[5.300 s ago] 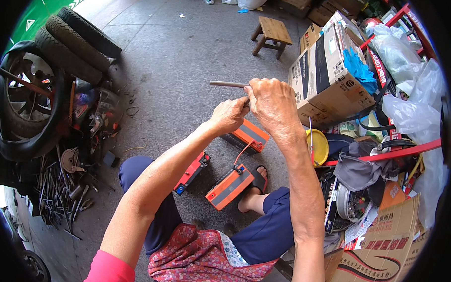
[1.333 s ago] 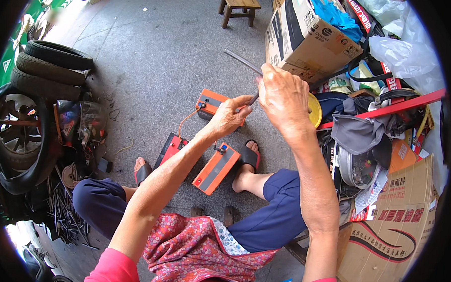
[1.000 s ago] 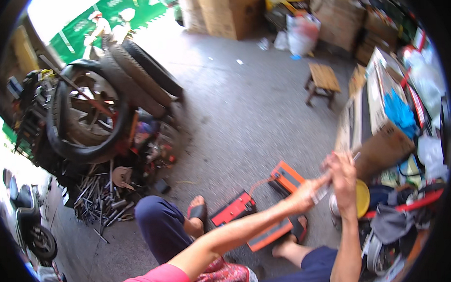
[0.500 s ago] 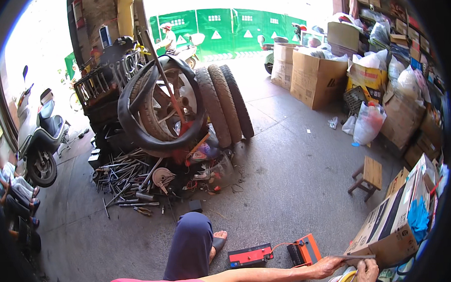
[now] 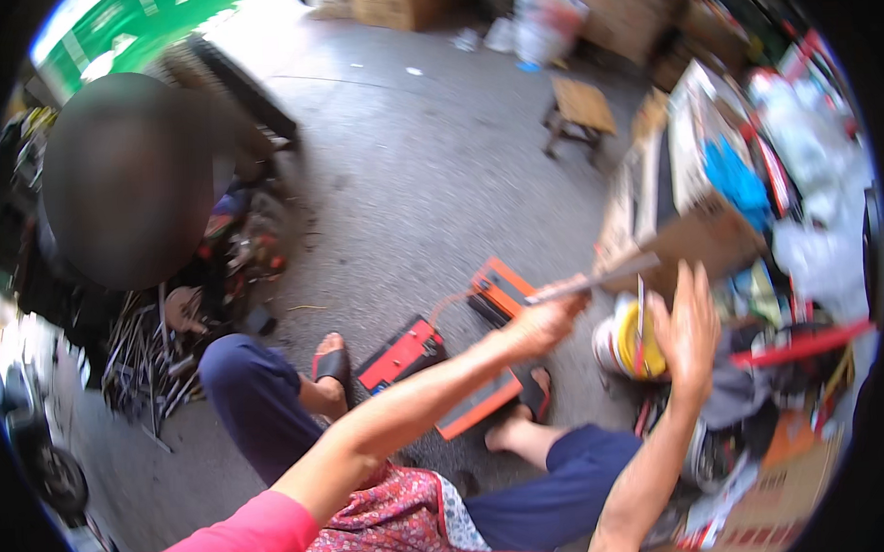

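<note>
Far left, a jumbled heap of slender metal tools (image 5: 151, 359). Then, low on the rough grey floor, boxy batteries: a red-topped one (image 5: 398, 357), an orange one with a grey stripe (image 5: 483, 401) and another orange one (image 5: 509, 285). Above these, the left hand (image 5: 544, 326), curled firmly around a straight, slim grey metal bar (image 5: 612, 274), with ends jutting out both sides. Beyond, a plain wooden stool (image 5: 584, 104). Next, a round white-and-yellow tub (image 5: 610, 343). Just beside it, the right hand (image 5: 692, 330), fingers extended, thumb apart; too blurred to tell any contact with the thin red-handled tool (image 5: 640, 339). Further right, an angular cardboard box (image 5: 706, 240) and filmy plastic bags (image 5: 819, 263).
</note>
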Demonstrator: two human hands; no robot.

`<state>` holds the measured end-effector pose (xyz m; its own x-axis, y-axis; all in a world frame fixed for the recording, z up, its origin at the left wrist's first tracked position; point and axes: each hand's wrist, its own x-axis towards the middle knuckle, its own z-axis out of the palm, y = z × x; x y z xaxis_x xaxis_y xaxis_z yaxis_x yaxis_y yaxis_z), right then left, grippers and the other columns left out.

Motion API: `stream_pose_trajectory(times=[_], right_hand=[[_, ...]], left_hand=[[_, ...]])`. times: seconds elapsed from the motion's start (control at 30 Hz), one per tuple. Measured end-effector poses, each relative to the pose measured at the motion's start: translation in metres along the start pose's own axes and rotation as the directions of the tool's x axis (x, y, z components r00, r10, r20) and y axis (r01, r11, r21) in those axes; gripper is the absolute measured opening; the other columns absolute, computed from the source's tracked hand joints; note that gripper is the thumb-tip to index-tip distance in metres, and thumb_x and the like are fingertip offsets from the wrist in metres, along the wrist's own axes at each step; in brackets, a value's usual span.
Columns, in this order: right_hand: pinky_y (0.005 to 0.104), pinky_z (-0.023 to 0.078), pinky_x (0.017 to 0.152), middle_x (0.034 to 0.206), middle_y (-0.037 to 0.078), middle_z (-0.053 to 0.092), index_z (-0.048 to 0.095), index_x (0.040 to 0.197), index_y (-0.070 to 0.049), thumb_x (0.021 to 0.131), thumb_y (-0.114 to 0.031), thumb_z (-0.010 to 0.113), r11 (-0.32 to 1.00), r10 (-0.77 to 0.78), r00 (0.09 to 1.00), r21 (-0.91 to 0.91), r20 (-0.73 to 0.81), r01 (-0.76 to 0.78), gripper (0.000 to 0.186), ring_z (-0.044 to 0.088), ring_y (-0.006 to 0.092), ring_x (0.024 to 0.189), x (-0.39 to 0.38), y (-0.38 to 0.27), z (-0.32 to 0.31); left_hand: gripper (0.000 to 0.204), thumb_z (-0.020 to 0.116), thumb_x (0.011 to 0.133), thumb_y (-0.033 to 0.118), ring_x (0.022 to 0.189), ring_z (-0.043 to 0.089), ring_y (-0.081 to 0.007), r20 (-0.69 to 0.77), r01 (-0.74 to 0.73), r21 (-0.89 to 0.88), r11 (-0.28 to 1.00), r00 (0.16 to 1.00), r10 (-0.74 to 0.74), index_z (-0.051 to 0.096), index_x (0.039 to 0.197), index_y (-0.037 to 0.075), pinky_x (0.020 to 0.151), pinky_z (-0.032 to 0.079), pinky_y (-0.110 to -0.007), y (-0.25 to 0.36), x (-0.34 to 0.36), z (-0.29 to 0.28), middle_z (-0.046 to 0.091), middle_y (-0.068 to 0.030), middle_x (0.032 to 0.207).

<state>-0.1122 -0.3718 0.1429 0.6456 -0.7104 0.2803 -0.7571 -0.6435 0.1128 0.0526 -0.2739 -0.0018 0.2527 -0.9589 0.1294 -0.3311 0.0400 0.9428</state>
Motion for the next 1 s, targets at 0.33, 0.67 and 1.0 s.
stream_pose_trajectory(times=[0.33, 0.67, 1.0], right_hand=[[0.0426, 0.053, 0.079, 0.087, 0.021, 0.072, 0.075, 0.095, -0.001, 0.083, -0.042, 0.066, 0.909, 0.258, 0.942, 0.278, 0.214, -0.312, 0.044, 0.070, 0.0366, 0.085, -0.001, 0.001, -0.025], [0.0439, 0.053, 0.075, 0.084, 0.020, 0.071, 0.075, 0.094, -0.001, 0.085, -0.041, 0.065, 0.883, 0.382, 0.892, 0.189, 0.242, -0.429, 0.042, 0.070, 0.0360, 0.083, -0.015, 0.039, -0.012], [0.0468, 0.053, 0.080, 0.087, 0.022, 0.072, 0.076, 0.091, -0.003, 0.086, -0.039, 0.067, 0.842, 0.445, 0.871, 0.234, 0.207, -0.486, 0.037, 0.069, 0.0401, 0.087, -0.015, 0.041, -0.022]], left_hand=[[0.014, 0.064, 0.094, 0.009, 0.075, 0.069, -0.0184, -0.026, -0.142, 0.315, 0.938, 0.987, 0.158, 0.061, 0.105, 0.002, 0.066, 0.054, -0.033, 0.021, 0.001, -0.018, 0.069, -0.0142, 0.081], [0.039, 0.077, 0.081, 0.043, 0.067, 0.063, -0.0263, -0.215, -0.051, 0.491, 0.869, 0.960, 0.178, 0.069, 0.079, 0.006, 0.059, 0.047, -0.041, 0.022, 0.016, -0.003, 0.063, -0.0089, 0.076], [0.029, 0.050, 0.098, 0.000, 0.095, 0.069, -0.0218, 0.038, 0.020, -0.035, 0.999, 0.999, -0.019, 0.051, 0.126, -0.001, 0.074, 0.058, -0.034, 0.014, 0.012, -0.006, 0.069, -0.0160, 0.106]])
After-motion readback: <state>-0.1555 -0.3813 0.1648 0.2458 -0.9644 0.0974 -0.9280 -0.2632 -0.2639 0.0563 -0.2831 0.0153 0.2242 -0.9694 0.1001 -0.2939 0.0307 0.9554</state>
